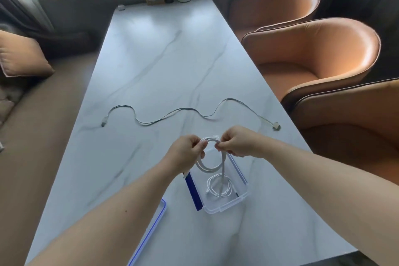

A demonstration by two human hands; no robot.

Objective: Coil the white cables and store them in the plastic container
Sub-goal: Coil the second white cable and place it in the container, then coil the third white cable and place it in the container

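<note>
Head view, grip: left hand (185, 153) and right hand (235, 142) fingers pinched shut on white cable (210, 165).
Risk: loops below the fingers could spring loose, missing the plastic container (241, 197).

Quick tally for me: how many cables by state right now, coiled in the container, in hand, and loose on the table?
Coiled cable in the plastic container: 1
Cable held in both hands: 1
Loose cable on the table: 1
Total: 3
</note>
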